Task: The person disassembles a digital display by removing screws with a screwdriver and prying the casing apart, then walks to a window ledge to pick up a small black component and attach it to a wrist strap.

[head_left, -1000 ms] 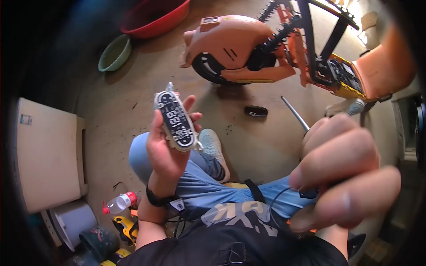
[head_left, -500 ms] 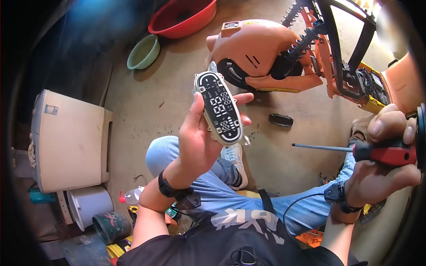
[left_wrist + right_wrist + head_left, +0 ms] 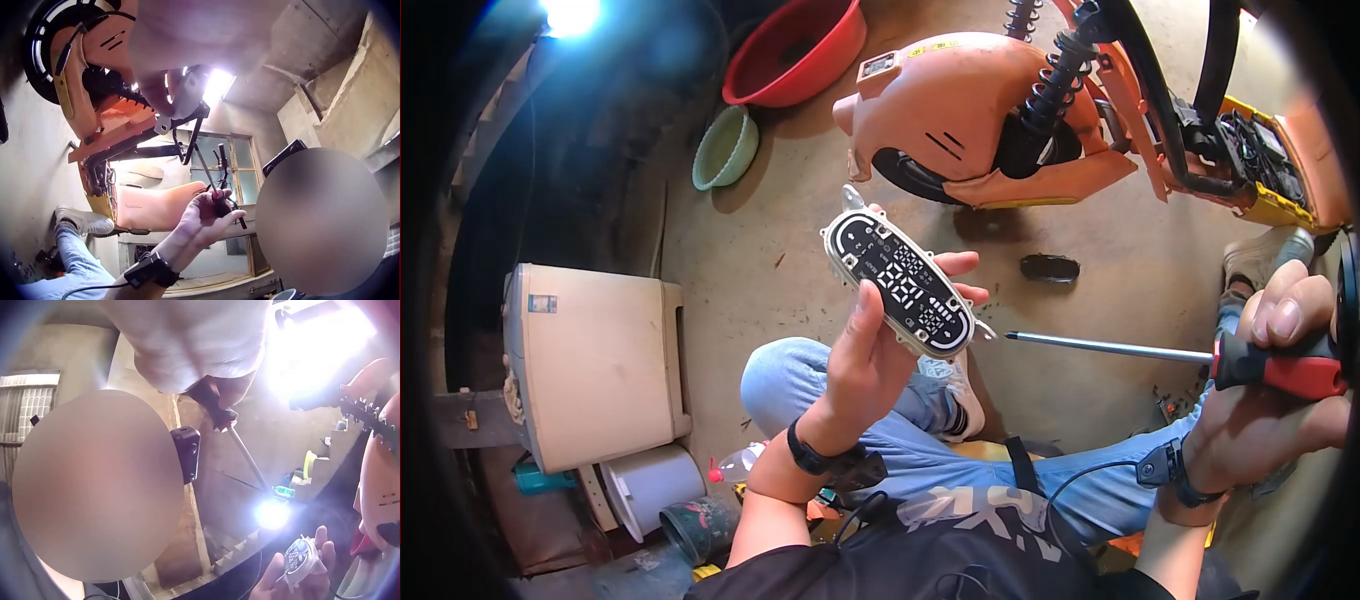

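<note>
My left hand (image 3: 875, 355) holds an oval scooter dashboard display (image 3: 900, 285) in front of me, thumb along its near edge and fingers behind it. Its black face with white digits and icons is turned up, and metal tabs stick out at both ends. On the right, my right hand (image 3: 1250, 435) grips a screwdriver (image 3: 1120, 347) by its red and black handle. The long shaft points left, its tip close to the display's lower tab in the head view. Both tools of this scene, the display (image 3: 300, 556) and the screwdriver shaft (image 3: 247, 453), appear in the right wrist view.
An orange scooter (image 3: 970, 110), partly stripped, stands ahead. A dark oval part (image 3: 1050, 268) lies on the floor. Red basin (image 3: 795, 55) and green basin (image 3: 726, 150) sit at the back left. A cream box (image 3: 600, 365), white bucket (image 3: 655, 490) and plastic bottle (image 3: 740, 463) are at left.
My right hand has drawn back from close to the camera to the right side, with the screwdriver turned to point left. Its tip is nearer the display, which is now tilted more sideways.
</note>
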Motion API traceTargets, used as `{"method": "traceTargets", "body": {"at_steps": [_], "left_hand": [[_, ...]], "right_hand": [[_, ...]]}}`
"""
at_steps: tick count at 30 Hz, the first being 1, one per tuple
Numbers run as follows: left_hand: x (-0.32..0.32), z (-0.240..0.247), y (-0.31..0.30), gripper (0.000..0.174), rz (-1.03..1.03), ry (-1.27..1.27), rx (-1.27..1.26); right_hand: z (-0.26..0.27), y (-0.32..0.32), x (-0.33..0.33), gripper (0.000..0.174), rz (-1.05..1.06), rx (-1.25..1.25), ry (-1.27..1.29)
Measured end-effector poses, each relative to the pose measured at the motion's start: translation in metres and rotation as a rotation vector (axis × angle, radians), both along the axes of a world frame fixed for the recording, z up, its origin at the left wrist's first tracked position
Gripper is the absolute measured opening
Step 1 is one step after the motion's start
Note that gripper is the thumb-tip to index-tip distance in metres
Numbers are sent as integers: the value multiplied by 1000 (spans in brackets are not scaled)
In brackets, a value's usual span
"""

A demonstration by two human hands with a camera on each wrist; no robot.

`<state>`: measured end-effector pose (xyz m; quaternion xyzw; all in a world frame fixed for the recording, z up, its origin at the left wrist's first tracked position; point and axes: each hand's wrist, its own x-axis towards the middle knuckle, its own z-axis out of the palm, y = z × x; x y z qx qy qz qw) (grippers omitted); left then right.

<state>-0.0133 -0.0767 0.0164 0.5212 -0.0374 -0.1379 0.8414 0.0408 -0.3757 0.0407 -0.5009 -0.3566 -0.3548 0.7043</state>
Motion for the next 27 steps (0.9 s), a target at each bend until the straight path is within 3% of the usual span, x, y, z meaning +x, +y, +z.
{"method": "traceTargets", "body": {"at_steps": [3,4,5,7,8,27], "left_hand": [[2,-3,-1,72,-35,11,18],[2,-4,-2,76,-38,-8,31],[3,-6,-4,81,-42,-27,43],[3,-6,-7,88,-45,-7,22],[3,-7,-8,91,-54,-17,36],[-4,-11,-10,103,-135,-67,145]], "right_hand": [[-3,5,1,76,-52,9,3],[-8,1,6,65,19,-2,5],[-6,-7,1,65,12,1,12],[13,-26,-16,47,-164,-597,-31],[14,-36,-20,32,-25,-696,7],[11,18,-27,64,-232,-280,547]]}}
